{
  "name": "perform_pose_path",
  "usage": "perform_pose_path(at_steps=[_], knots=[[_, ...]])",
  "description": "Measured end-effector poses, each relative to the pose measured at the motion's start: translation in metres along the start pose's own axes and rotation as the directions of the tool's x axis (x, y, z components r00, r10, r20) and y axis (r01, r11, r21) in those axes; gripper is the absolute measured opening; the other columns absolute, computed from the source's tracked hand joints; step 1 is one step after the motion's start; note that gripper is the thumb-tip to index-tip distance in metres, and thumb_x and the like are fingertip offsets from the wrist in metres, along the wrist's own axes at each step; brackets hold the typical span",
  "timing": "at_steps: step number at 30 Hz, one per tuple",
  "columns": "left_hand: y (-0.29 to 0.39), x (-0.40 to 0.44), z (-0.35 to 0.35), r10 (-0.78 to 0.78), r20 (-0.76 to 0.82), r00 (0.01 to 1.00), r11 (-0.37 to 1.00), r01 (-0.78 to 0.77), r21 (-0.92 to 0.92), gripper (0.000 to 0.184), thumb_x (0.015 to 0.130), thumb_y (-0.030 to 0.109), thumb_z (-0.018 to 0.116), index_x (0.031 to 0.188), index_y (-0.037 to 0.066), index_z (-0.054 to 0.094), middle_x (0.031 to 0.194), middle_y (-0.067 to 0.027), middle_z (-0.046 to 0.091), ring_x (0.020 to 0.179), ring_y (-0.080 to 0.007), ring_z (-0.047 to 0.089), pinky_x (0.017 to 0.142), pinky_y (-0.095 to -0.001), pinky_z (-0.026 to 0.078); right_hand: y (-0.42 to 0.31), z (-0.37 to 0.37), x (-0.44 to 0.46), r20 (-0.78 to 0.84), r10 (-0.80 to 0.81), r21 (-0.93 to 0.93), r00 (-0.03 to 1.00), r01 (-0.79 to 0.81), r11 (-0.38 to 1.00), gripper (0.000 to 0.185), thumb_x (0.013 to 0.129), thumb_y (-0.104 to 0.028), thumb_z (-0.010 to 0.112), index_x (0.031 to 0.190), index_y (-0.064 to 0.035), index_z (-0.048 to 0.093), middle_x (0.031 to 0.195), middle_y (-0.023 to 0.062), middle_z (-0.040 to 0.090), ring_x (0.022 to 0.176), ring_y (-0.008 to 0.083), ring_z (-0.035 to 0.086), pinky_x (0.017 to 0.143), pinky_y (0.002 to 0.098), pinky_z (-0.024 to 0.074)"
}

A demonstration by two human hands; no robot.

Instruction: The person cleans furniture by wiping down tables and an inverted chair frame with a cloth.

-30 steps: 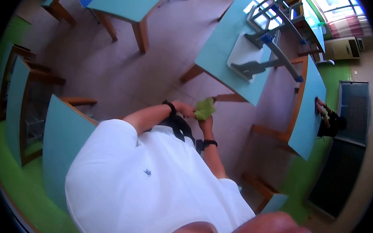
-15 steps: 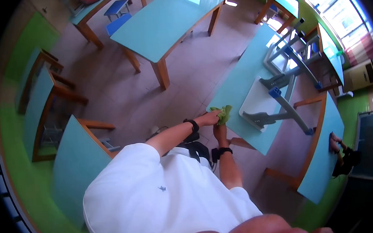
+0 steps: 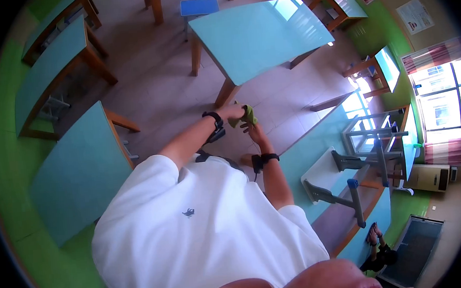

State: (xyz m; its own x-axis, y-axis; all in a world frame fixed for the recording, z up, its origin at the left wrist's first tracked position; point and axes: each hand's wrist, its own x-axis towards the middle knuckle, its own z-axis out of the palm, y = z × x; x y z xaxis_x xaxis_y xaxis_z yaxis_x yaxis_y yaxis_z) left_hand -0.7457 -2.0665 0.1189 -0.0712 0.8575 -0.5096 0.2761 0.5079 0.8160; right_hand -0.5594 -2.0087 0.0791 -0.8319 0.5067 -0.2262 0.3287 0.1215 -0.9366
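A crumpled green cloth (image 3: 248, 115) hangs above the floor, away from the table edges. My left hand (image 3: 232, 112) is closed around its upper left part. Just below and to the right is my right hand (image 3: 254, 132), fingers apart and close against the cloth's lower edge; whether they touch it I cannot make out. Black bands circle both of my wrists. To the right of my right arm stretches a light-blue table (image 3: 316, 143) with upturned stools (image 3: 318, 172) on it, their grey legs pointing up.
Ahead stands another blue-topped table (image 3: 260, 40) with a blue stool (image 3: 199, 7) beside it. More tables (image 3: 77, 171) line the left wall. At lower right, another person's hands (image 3: 374, 234) rest on a table. Windows (image 3: 445, 102) and an air conditioner (image 3: 427, 177) are at the right.
My hands and the cloth have moved left, away from the stool-bearing table's edge. My right hand's fingers have spread. The view has turned towards the right.
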Motion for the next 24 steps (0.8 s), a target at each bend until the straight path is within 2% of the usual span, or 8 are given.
perform_pose_path(at_steps=[2, 7, 9, 12, 14, 16, 18, 24], knots=[[-0.002, -0.011, -0.065, -0.158, 0.068, 0.985, 0.981, 0.164, -0.101, 0.031, 0.089, 0.013, 0.040, 0.112, 0.002, 0.058, 0.090, -0.0111, 0.066, 0.086, -0.0207, 0.062, 0.073, -0.0357, 0.050, -0.031, 0.016, 0.040, -0.009, 0.020, 0.048, 1.000, -0.019, 0.999, 0.029, 0.100, -0.015, 0.035, 0.119, -0.0017, 0.053, 0.096, 0.0113, 0.067, 0.082, 0.0220, 0.064, 0.070, 0.0354, 0.0518], [-0.052, -0.017, -0.161, -0.044, 0.122, 0.992, 0.979, 0.019, 0.201, 0.039, 0.087, 0.026, 0.055, 0.122, 0.008, 0.052, 0.098, -0.0089, 0.065, 0.090, -0.0160, 0.063, 0.070, -0.0305, 0.050, -0.056, 0.049, 0.108, 0.025, -0.040, 0.106, 0.999, 0.037, 0.994, 0.029, 0.096, -0.011, 0.039, 0.118, -0.0017, 0.056, 0.096, 0.0142, 0.067, 0.086, 0.0248, 0.065, 0.075, 0.0367, 0.0511], [-0.060, -0.032, -0.160, -0.076, 0.144, 0.987, 0.997, 0.073, 0.030, 0.042, 0.085, 0.032, 0.057, 0.120, 0.009, 0.054, 0.098, -0.0085, 0.065, 0.089, -0.0172, 0.063, 0.071, -0.0315, 0.050, -0.083, 0.050, 0.115, 0.177, -0.158, -0.229, 0.971, 0.197, 0.953, 0.026, 0.091, -0.007, 0.044, 0.112, -0.0005, 0.059, 0.096, 0.0164, 0.067, 0.089, 0.0283, 0.064, 0.077, 0.0382, 0.0502], [-0.080, -0.015, -0.160, -0.032, 0.225, 0.974, 0.997, 0.048, -0.065, 0.043, 0.088, 0.036, 0.060, 0.126, 0.016, 0.051, 0.099, -0.0034, 0.066, 0.079, -0.0148, 0.062, 0.070, -0.0299, 0.050, -0.121, 0.047, 0.128, 0.068, -0.292, -0.296, 0.954, 0.298, 0.907, 0.022, 0.087, -0.005, 0.049, 0.104, 0.0006, 0.061, 0.096, 0.0184, 0.066, 0.090, 0.0325, 0.063, 0.078, 0.0399, 0.0495], [-0.087, 0.013, -0.156, -0.008, 0.277, 0.961, 0.993, 0.039, -0.108, 0.039, 0.089, 0.037, 0.060, 0.120, 0.014, 0.056, 0.095, -0.0032, 0.067, 0.078, -0.0155, 0.062, 0.069, -0.0309, 0.050, -0.123, 0.037, 0.144, 0.032, -0.156, -0.230, 0.987, 0.159, 0.960, 0.019, 0.088, -0.006, 0.049, 0.101, 0.0005, 0.061, 0.093, 0.0190, 0.067, 0.088, 0.0357, 0.064, 0.075, 0.0422, 0.0498], [-0.081, 0.023, -0.160, -0.030, 0.253, 0.967, 0.974, 0.085, -0.208, 0.037, 0.090, 0.037, 0.059, 0.116, 0.011, 0.058, 0.091, -0.0034, 0.068, 0.078, -0.0158, 0.062, 0.069, -0.0316, 0.051, -0.114, 0.030, 0.163, -0.255, 0.039, -0.237, 0.966, -0.101, 0.966, 0.026, 0.093, -0.019, 0.048, 0.096, 0.0014, 0.063, 0.091, 0.0214, 0.067, 0.085, 0.0405, 0.064, 0.074, 0.0481, 0.0492], [-0.062, 0.021, -0.155, 0.045, -0.127, 0.991, 0.997, -0.053, -0.060, 0.038, 0.089, 0.037, 0.060, 0.107, 0.004, 0.060, 0.087, -0.0100, 0.068, 0.080, -0.0230, 0.065, 0.070, -0.0360, 0.051, -0.089, 0.024, 0.189, -0.361, 0.080, -0.370, 0.929, -0.221, 0.902, 0.036, 0.094, -0.027, 0.046, 0.094, 0.0036, 0.064, 0.087, 0.0242, 0.067, 0.083, 0.0432, 0.063, 0.073, 0.0504, 0.0483], [-0.066, 0.068, -0.192, 0.114, -0.158, 0.981, 0.918, -0.043, 0.395, 0.044, 0.080, 0.033, 0.060, 0.115, 0.005, 0.059, 0.101, -0.0219, 0.066, 0.098, -0.0423, 0.060, 0.085, -0.0492, 0.048, -0.044, 0.010, 0.270, -0.439, 0.298, -0.426, 0.848, -0.489, 0.762, 0.050, 0.094, -0.043, 0.044, 0.093, 0.0022, 0.066, 0.093, 0.0279, 0.065, 0.089, 0.0454, 0.062, 0.080, 0.0526, 0.0484]])
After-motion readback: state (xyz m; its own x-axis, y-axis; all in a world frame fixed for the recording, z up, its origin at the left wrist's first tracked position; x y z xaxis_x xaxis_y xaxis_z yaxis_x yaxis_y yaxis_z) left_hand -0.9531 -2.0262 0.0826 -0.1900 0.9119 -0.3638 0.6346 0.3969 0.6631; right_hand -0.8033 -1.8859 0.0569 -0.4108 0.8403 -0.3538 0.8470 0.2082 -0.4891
